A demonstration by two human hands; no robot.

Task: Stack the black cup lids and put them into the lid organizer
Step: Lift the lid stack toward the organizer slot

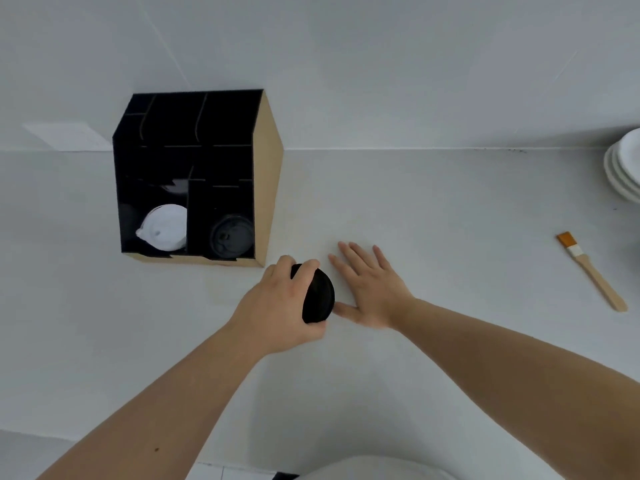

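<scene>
My left hand (277, 303) grips a stack of black cup lids (318, 296), held on edge just above the white counter. My right hand (370, 289) lies flat beside it, fingers spread, its thumb touching the stack's lower edge. The lid organizer (268, 174), a black box with brown cardboard sides, stands to the upper left against the wall. Its front right compartment holds black lids (231, 239). White lids (164, 227) fill the front left compartment. The rear compartments look dark and I cannot tell what they hold.
A wooden-handled brush (592, 271) with orange bristles lies on the white counter (450, 220) at the right. Stacked white dishes (625, 168) sit at the far right edge by the wall. A white rounded object (374, 469) shows at the bottom edge.
</scene>
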